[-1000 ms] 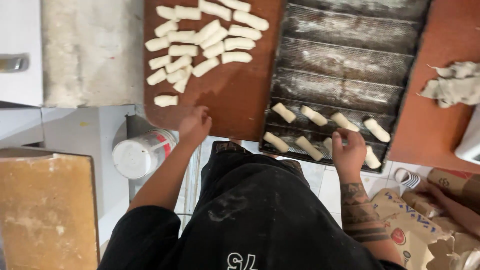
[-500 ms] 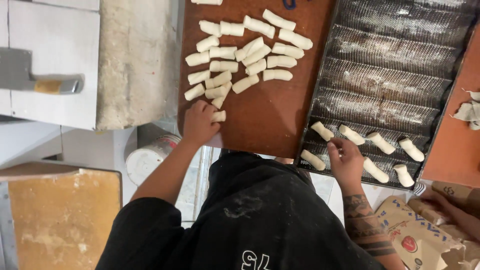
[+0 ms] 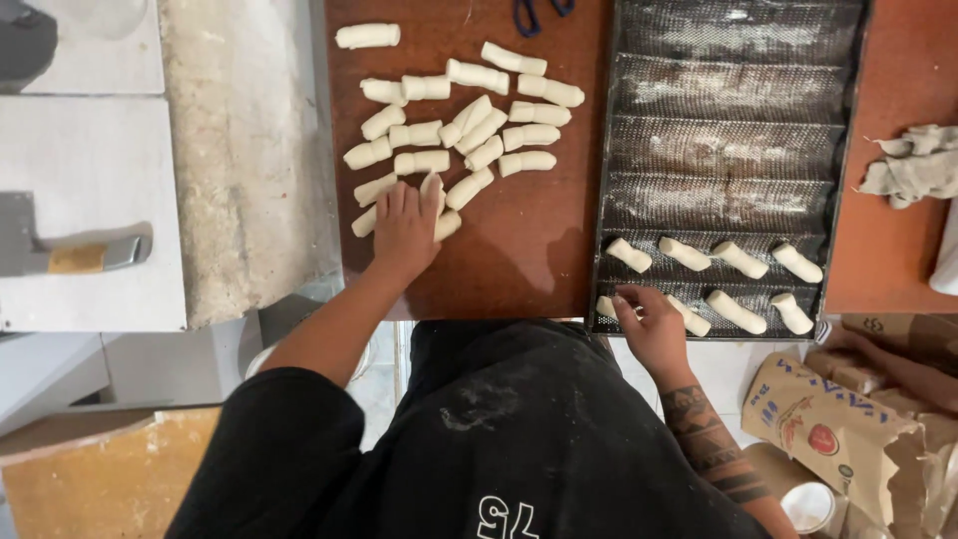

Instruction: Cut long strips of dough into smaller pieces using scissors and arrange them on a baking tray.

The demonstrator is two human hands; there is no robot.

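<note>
Several short white dough pieces [image 3: 469, 110] lie in a loose pile on a brown wooden board [image 3: 519, 260]. My left hand [image 3: 404, 225] lies flat on the pile's near edge, fingers stretched over a couple of pieces. A dark corrugated baking tray [image 3: 728, 140] sits to the right of the pile. Its two nearest grooves hold several dough pieces [image 3: 740, 260]. My right hand [image 3: 654, 324], on a tattooed forearm, is at the tray's near left corner. Its fingers pinch a dough piece [image 3: 606, 305] in the nearest groove.
A grey stone slab [image 3: 249, 160] borders the board on the left, with a cleaver [image 3: 70, 255] on a white surface beyond it. A crumpled grey cloth [image 3: 913, 165] lies at the right. A torn paper bag [image 3: 848, 429] and another person's arm [image 3: 898, 364] are at the lower right.
My left hand has slid from the board's near edge up onto the pile. My right hand has moved left along the tray's near row to its corner. The view has shifted.
</note>
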